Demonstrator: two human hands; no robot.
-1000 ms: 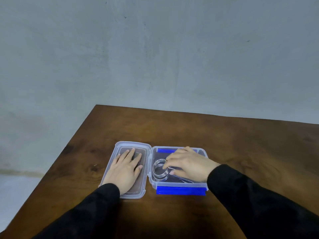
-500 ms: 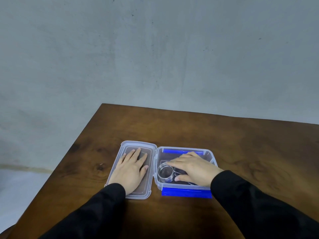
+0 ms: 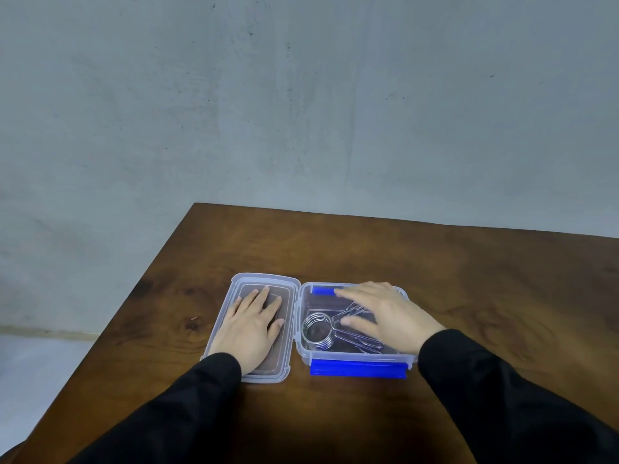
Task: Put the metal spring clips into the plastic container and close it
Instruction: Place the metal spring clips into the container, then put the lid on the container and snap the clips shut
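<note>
A clear plastic container (image 3: 355, 358) with blue latches lies open on the wooden table. Its clear lid (image 3: 288, 296) is folded flat to the left of the base. Inside the base lie metal spring clips (image 3: 318, 331), a wire coil with long handles pointing right. My left hand (image 3: 249, 324) rests flat on the lid, palm down, fingers spread. My right hand (image 3: 385, 313) hovers over the right half of the base, fingers extended and apart, holding nothing. It hides the right ends of the clips.
The brown wooden table (image 3: 469, 279) ends at a left edge near the lid and a far edge against a grey wall (image 3: 301, 112). Pale floor (image 3: 30, 363) shows at the lower left.
My right hand has drawn back to the right off the coil, letting the clips lie uncovered in the base. My left hand stays flat on the lid.
</note>
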